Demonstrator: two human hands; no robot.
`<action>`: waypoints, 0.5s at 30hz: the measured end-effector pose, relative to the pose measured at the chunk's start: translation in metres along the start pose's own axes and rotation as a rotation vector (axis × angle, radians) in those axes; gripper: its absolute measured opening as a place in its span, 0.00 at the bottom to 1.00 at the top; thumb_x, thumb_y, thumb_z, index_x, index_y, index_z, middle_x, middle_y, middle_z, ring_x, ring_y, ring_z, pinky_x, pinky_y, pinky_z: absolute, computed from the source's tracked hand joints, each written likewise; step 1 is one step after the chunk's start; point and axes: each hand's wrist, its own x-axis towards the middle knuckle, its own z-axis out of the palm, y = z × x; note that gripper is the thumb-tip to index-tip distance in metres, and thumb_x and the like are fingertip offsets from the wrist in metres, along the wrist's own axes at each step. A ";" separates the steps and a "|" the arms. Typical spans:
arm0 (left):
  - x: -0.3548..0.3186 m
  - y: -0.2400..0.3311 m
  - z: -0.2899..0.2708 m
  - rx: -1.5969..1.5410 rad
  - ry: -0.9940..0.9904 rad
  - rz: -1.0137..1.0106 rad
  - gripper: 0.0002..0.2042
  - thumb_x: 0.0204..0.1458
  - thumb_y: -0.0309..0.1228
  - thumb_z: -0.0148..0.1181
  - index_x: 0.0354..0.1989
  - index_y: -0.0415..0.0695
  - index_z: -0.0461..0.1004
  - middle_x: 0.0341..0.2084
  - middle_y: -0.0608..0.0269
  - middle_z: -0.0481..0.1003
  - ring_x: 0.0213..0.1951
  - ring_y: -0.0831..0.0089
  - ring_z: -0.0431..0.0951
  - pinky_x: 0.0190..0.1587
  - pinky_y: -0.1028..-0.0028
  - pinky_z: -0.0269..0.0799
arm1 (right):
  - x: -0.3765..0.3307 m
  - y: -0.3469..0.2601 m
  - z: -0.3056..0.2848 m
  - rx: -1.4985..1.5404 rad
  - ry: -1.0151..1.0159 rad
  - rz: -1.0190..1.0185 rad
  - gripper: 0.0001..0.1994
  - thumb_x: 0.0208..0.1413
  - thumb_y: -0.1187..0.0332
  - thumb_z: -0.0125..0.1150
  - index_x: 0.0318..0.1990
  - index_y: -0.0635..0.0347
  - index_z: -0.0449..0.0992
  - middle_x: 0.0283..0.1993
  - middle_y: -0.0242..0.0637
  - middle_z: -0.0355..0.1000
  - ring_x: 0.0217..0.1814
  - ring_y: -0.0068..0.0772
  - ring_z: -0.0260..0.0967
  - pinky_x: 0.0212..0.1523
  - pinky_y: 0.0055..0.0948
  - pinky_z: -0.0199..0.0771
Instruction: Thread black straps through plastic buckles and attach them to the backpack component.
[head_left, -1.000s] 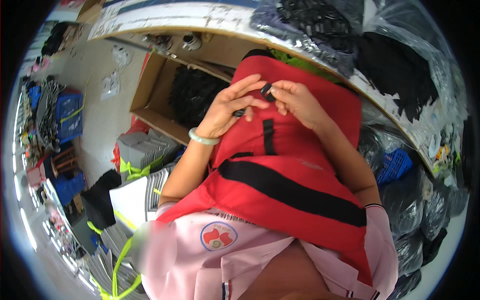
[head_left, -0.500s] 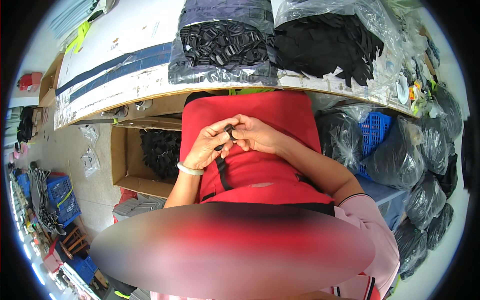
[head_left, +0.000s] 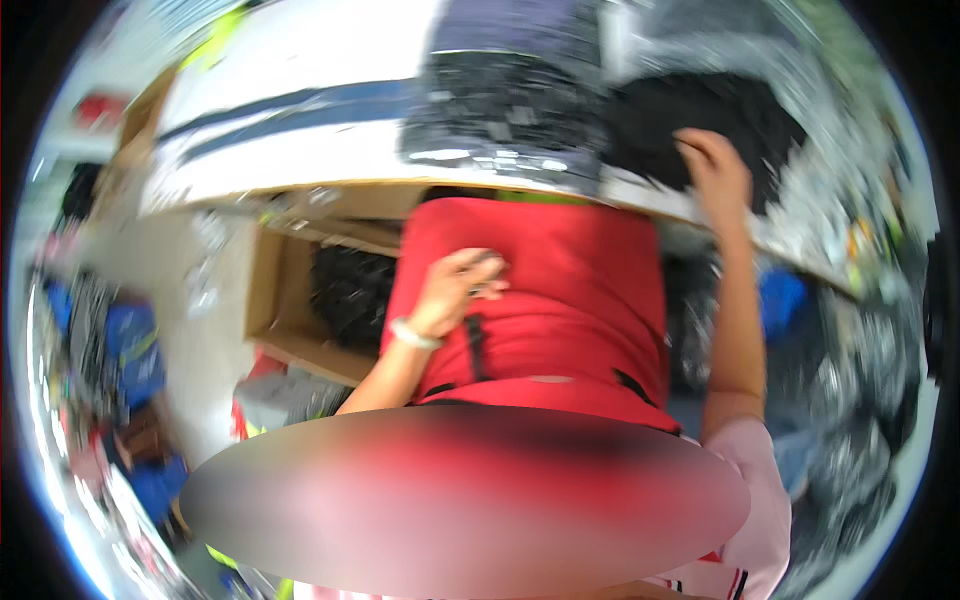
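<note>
Above the red cloth on my lap (head_left: 560,260), my left hand (head_left: 455,293) is curled, its fingers closed on a small black piece (head_left: 488,260). That piece looks like a buckle, but blur hides its details. My right hand (head_left: 718,178) is stretched out over the table, at the pile of black fabric strips (head_left: 650,125). Its fingers are bent with a gap at the thumb, and I see nothing in them. To the left of that pile lies a clear bag of black plastic buckles (head_left: 500,105).
The white table (head_left: 300,140) has a front edge just beyond my lap. An open cardboard box (head_left: 265,290) with black pieces stands below it on the left. Black plastic bags (head_left: 845,450) and a blue crate (head_left: 782,300) crowd the right side.
My right hand has left the small black piece and moved far and right to the fabric strips. My left hand keeps the piece over my lap. The whole view has shifted and blurred.
</note>
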 end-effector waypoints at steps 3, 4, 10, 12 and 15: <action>0.007 -0.013 0.003 -0.037 -0.147 0.134 0.14 0.58 0.27 0.55 0.49 0.32 0.71 0.41 0.55 0.76 0.40 0.66 0.79 0.43 0.70 0.78 | 0.010 0.055 -0.010 -0.258 -0.244 -0.076 0.20 0.53 0.72 0.59 0.55 0.56 0.73 0.57 0.43 0.68 0.61 0.42 0.64 0.61 0.33 0.60; 0.009 -0.015 0.007 -0.032 -0.144 0.125 0.13 0.58 0.27 0.55 0.48 0.32 0.72 0.39 0.54 0.76 0.37 0.67 0.80 0.41 0.70 0.79 | 0.016 0.079 -0.010 -0.112 -0.336 0.006 0.20 0.54 0.73 0.59 0.56 0.59 0.72 0.59 0.44 0.67 0.60 0.41 0.64 0.61 0.33 0.61; -0.003 -0.025 0.005 -0.097 -0.028 0.105 0.07 0.53 0.22 0.61 0.38 0.33 0.76 0.26 0.58 0.77 0.25 0.70 0.79 0.31 0.70 0.80 | 0.022 0.181 -0.014 -0.145 -0.397 -0.107 0.09 0.58 0.76 0.56 0.45 0.69 0.71 0.45 0.44 0.69 0.48 0.39 0.67 0.52 0.29 0.66; -0.005 -0.029 -0.001 -0.125 0.021 0.153 0.06 0.53 0.22 0.60 0.37 0.33 0.76 0.26 0.59 0.77 0.25 0.71 0.79 0.30 0.72 0.79 | 0.039 0.177 -0.008 -0.207 -0.290 -0.119 0.10 0.61 0.73 0.53 0.48 0.68 0.72 0.46 0.46 0.71 0.49 0.41 0.68 0.53 0.30 0.67; 0.000 -0.035 -0.009 -0.150 0.016 0.271 0.06 0.55 0.23 0.58 0.38 0.33 0.76 0.29 0.58 0.76 0.27 0.72 0.78 0.29 0.73 0.78 | 0.074 0.184 -0.028 -0.370 -0.159 -0.151 0.14 0.65 0.67 0.49 0.54 0.63 0.72 0.54 0.45 0.70 0.55 0.40 0.67 0.56 0.31 0.66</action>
